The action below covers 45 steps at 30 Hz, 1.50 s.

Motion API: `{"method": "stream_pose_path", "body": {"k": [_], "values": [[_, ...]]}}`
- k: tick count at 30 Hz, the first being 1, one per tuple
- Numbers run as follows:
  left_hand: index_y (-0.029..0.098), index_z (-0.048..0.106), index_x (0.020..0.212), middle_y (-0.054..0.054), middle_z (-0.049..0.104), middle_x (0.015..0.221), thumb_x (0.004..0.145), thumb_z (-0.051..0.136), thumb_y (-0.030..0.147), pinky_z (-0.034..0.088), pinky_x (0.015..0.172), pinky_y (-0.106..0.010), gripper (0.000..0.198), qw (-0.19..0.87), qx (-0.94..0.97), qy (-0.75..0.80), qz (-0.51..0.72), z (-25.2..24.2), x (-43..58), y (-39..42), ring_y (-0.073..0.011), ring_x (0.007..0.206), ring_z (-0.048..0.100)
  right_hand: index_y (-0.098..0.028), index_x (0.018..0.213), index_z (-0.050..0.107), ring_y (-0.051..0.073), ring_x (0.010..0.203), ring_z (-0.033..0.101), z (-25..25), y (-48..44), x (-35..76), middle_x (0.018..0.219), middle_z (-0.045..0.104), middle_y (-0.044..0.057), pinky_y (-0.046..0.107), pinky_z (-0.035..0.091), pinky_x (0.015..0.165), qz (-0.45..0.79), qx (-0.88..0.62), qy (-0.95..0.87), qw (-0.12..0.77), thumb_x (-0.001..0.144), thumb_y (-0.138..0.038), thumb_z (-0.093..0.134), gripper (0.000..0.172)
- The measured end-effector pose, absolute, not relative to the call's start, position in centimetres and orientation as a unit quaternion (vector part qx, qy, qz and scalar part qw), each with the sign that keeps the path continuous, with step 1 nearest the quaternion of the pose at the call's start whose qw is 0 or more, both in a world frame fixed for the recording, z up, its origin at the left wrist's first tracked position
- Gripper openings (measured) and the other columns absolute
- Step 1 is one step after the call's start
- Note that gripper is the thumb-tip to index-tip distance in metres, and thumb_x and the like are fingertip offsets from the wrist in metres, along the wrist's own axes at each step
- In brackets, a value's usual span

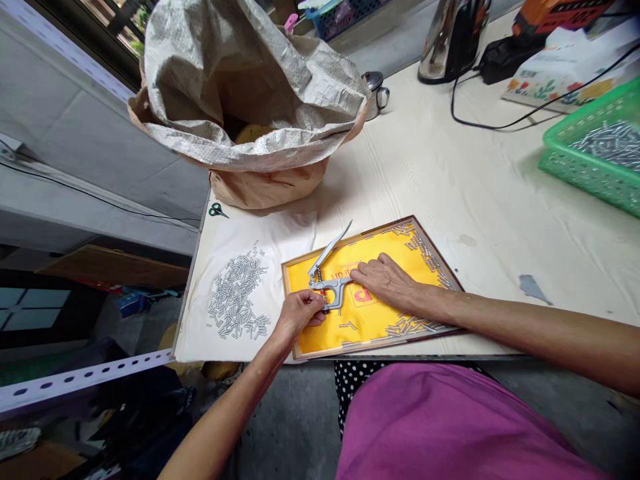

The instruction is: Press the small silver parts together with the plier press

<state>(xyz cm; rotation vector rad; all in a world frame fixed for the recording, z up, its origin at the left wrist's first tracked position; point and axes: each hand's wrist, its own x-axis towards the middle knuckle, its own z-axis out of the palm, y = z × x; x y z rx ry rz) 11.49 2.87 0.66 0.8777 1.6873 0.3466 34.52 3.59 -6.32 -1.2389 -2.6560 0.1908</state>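
Observation:
Over a yellow-lined tray [287, 280] I see grey metal hand pliers [340, 288] with a spring and a raised lever. My right hand [384, 283] is closed around the end of their lower handle. At the jaw, my left hand [303, 315] is pinched together. Whatever lies between its fingertips is too small or hidden to name. Small silver metal pins [425, 250] lie along the tray's right side, and more are in its near right corner. A few loose pins [348, 325] rest just below the pliers.
Left of the tray, a pile of pins [236, 297] lies on white cloth. Small green-handled scissors [217, 210] are behind it. A large open woven sack [270, 180] stands at the back left. At the right is a green basket [575, 170] of metal pieces; a black cable [480, 125] crosses the table.

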Motion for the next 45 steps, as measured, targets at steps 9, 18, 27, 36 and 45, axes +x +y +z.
{"method": "stream_pose_path", "body": {"k": [9,18,27,36,45], "values": [[0.015,0.061,0.072,-0.001,0.065,0.053,0.071,0.083,0.031,0.053,0.049,-0.019,0.027,0.557,0.368,0.733,0.132,1.2,12.0,2.8,-0.01,0.045,0.061,-0.022,0.113,0.056,0.024,0.086,0.051,-6.1,3.1,34.7,0.103,0.063,0.008,0.038,0.028,0.075,0.034,-0.435,-0.892,0.121,0.099,-0.021,0.039,0.022],[0.014,0.061,0.071,0.001,0.063,0.053,0.07,0.085,0.031,0.053,0.049,-0.018,0.029,0.557,0.36,0.733,0.149,0.8,12.0,2.7,-0.0092,0.045,0.061,-0.013,0.149,0.033,0.041,0.139,0.027,-3.5,7.4,35.9,0.154,0.032,0.025,0.058,0.027,0.105,0.014,-0.39,-0.905,0.17,0.08,-0.06,0.07,0.092],[0.015,0.06,0.072,0.0,0.063,0.054,0.073,0.082,0.03,0.054,0.052,-0.019,0.027,0.549,0.357,0.739,0.16,0.4,12.0,2.3,-0.0096,0.047,0.061,-0.014,0.135,0.048,0.035,0.115,0.046,-1.8,9.8,34.7,0.121,0.058,0.014,0.062,0.023,0.107,0.0,-0.388,-0.918,0.085,0.069,-0.062,0.074,0.086],[0.018,0.063,0.114,-0.014,0.062,0.122,0.083,0.071,0.035,0.053,0.096,-0.048,0.036,0.151,0.723,0.65,0.18,0.4,13.1,0.5,-0.0309,0.116,0.061,-0.011,0.121,0.056,0.031,0.103,0.047,-1.4,8.2,34.6,0.111,0.062,0.013,0.047,0.029,0.095,-0.003,-0.392,-0.916,0.081,0.081,-0.046,0.068,0.055],[0.017,0.042,0.139,-0.015,0.059,0.13,0.089,0.066,0.028,0.049,0.099,-0.047,0.057,0.074,0.858,0.502,0.083,-0.9,16.3,5.0,-0.03,0.118,0.056,-0.005,0.118,0.058,0.029,0.097,0.05,-1.8,6.1,34.4,0.107,0.062,0.018,0.039,0.039,0.081,-0.017,-0.431,-0.897,0.097,0.092,-0.026,0.054,0.033]]}}
